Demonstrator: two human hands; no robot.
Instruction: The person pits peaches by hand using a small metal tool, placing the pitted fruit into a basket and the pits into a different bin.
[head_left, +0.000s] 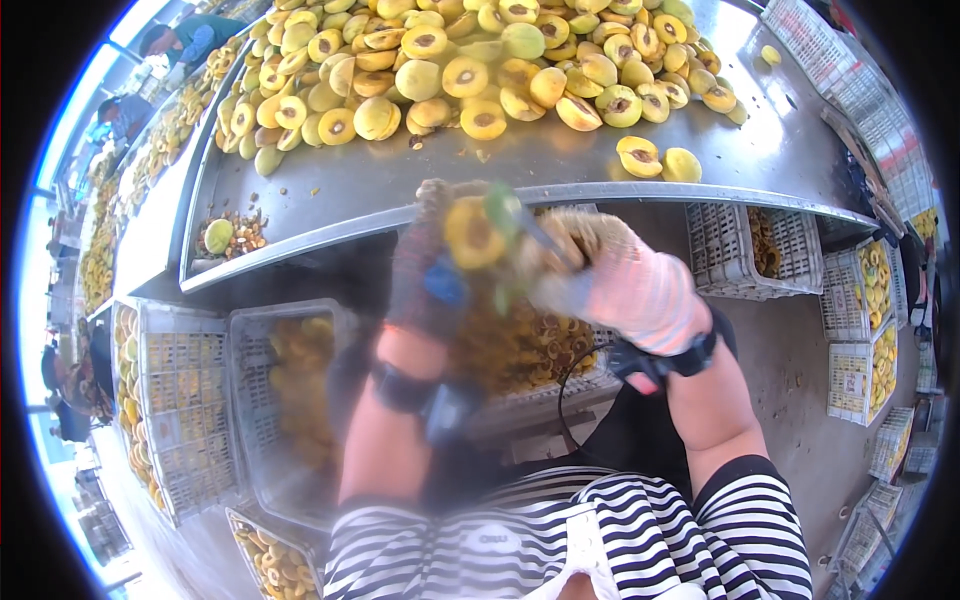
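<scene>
Both my hands wear knitted work gloves and are held over the front edge of the metal worktable (555, 161). My left hand (426, 255) grips a halved yellow peach (474, 234), its cut side facing up. My right hand (600, 262) is closed around a thin dark tool (553, 241) reaching towards that fruit. Motion blurs the tool's tip and the green patch beside it, so its exact kind cannot be told. Under my hands stands a crate of cut fruit pieces (559, 349). A large heap of peach halves (465, 79), several with stones showing, covers the table's far part.
Two fruit pieces (660, 161) lie near the table's edge; stone scraps (240, 232) fill its left corner. Left of me are a plastic tub (259, 420) and a crate (191, 405). More crates (847, 379) line the right. Other people (187, 45) work at the far left.
</scene>
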